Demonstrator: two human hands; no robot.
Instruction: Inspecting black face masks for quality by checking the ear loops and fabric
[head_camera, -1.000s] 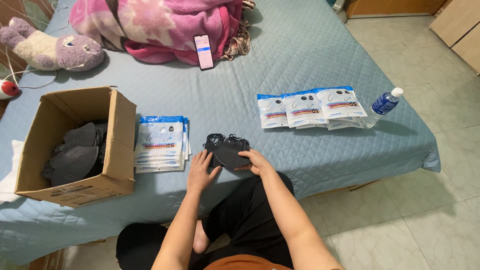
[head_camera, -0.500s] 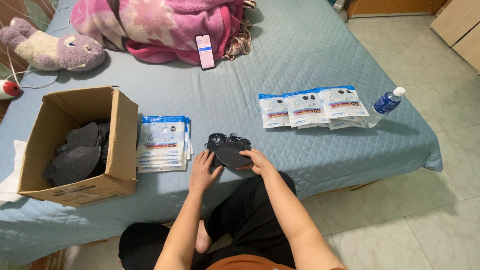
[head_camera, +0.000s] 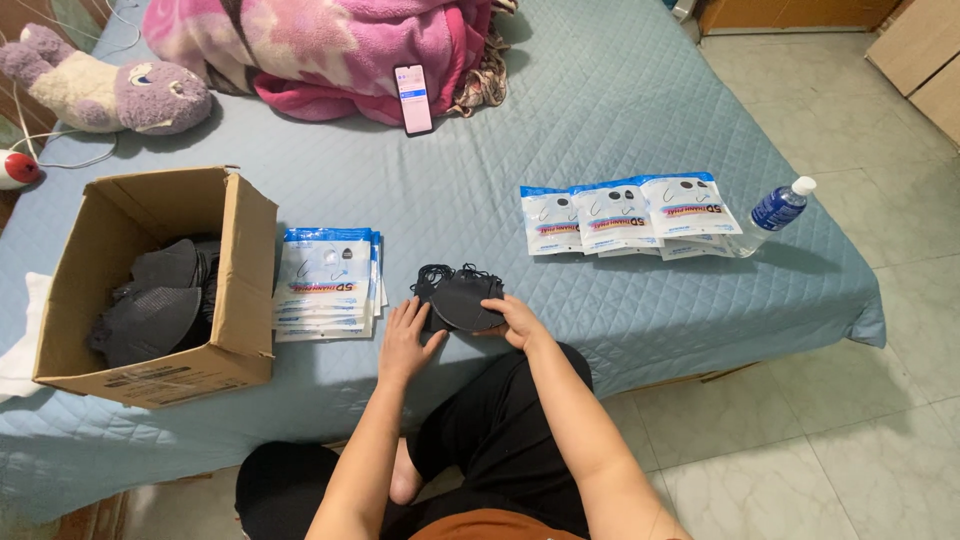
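I have both hands on a small pile of black masks (head_camera: 462, 298) lying on the blue bedspread (head_camera: 620, 110). My left hand (head_camera: 407, 340) lies flat, fingers spread and loose, their tips touching the pile's near left edge. My right hand (head_camera: 515, 320) curls over the pile's near right edge; its fingers look bent onto the top mask, though I cannot tell whether they pinch it.

Just left of my left fingertips sits a stack of packets (head_camera: 328, 283), white with blue tops. Beyond that, an open cardboard box (head_camera: 245, 270) holds more black masks. Well to the right of my right fingers, a row of the same packets (head_camera: 632, 214) fans out, with a plastic bottle (head_camera: 775, 211) at its far end. Farther ahead of the fingers lie a phone (head_camera: 413, 98), a pink blanket (head_camera: 320, 45) and a plush toy (head_camera: 105, 88).
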